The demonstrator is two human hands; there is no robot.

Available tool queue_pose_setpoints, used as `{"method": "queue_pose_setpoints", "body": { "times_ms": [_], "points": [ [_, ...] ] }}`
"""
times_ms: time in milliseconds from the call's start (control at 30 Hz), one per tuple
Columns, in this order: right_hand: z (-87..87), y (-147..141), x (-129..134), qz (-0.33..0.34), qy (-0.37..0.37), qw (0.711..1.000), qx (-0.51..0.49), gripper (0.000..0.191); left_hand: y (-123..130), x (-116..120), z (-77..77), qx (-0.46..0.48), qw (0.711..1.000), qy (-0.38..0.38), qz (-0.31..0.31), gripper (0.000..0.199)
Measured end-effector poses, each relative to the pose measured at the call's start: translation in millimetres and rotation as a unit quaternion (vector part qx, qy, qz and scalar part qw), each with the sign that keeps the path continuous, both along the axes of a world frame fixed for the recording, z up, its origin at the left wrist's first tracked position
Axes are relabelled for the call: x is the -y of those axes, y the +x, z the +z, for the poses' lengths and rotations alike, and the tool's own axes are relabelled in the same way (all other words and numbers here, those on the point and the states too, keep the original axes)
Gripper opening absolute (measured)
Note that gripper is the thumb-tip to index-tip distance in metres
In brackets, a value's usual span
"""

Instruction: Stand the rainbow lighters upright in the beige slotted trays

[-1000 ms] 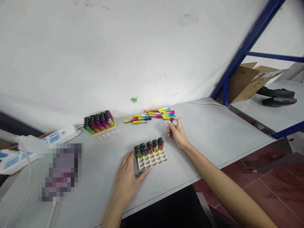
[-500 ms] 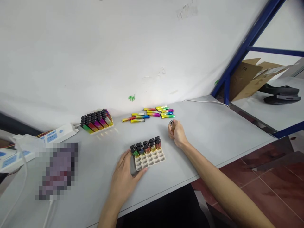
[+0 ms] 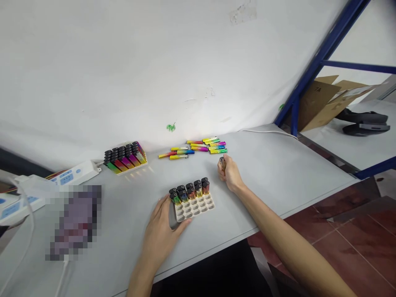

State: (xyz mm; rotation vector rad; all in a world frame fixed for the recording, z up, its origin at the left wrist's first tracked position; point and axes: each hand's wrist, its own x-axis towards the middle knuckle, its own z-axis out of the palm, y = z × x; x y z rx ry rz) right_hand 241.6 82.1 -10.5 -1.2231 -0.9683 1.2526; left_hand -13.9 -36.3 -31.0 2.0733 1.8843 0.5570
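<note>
A white tray [image 3: 202,208] with rows of oval holes sits on the table in front of me. Its back rows hold several upright lighters [image 3: 191,191] with black tops and coloured bodies; the front rows show bare holes. My left hand [image 3: 163,227] grips the tray's left side, thumb at the front corner and fingers along the far side. To the right of the tray, my right hand [image 3: 229,171] is closed around a lighter [image 3: 222,161], its thumb near the top. Most of that lighter is hidden by the fingers. Just beyond, several colourful lighters [image 3: 199,147] lie flat near the wall.
At the back left stands another tray [image 3: 131,170] packed with upright lighters. White power strips [image 3: 69,175] and a pixelated object [image 3: 76,222] with a white cable lie left. A blue metal frame [image 3: 312,68] rises on the right, with a cardboard box [image 3: 321,103] behind it.
The thumb and fingers of my right hand have shifted slightly around the lighter. My left hand and the tray stay in place.
</note>
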Motion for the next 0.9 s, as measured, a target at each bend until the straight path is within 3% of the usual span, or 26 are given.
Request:
{"method": "queue_pose_setpoints", "body": {
  "times_ms": [367, 667, 800, 900],
  "points": [
    [1.9, -1.2, 0.6, -0.004, -0.003, 0.999, -0.035, 0.055, -0.2, -0.3, -1.4, 0.006, 1.000, 0.002, -0.001, 0.079],
    [-6.2, -3.0, -0.4, 0.004, 0.081, 0.995, 0.056, 0.045, 1.7, -1.0, 1.1, 0.025, 0.999, 0.018, -0.009, 0.074],
    [4.4, 7.4, 2.0, -0.016, 0.130, 0.976, 0.175, 0.034, 2.2, 0.0, 3.2, 0.033, 0.999, 0.021, -0.017, 0.072],
    [27.1, 24.0, 12.7, -0.048, 0.141, 0.965, 0.214, 0.030, 2.2, 0.7, 4.6, 0.035, 0.999, 0.014, -0.018, 0.071]
  ]
}}
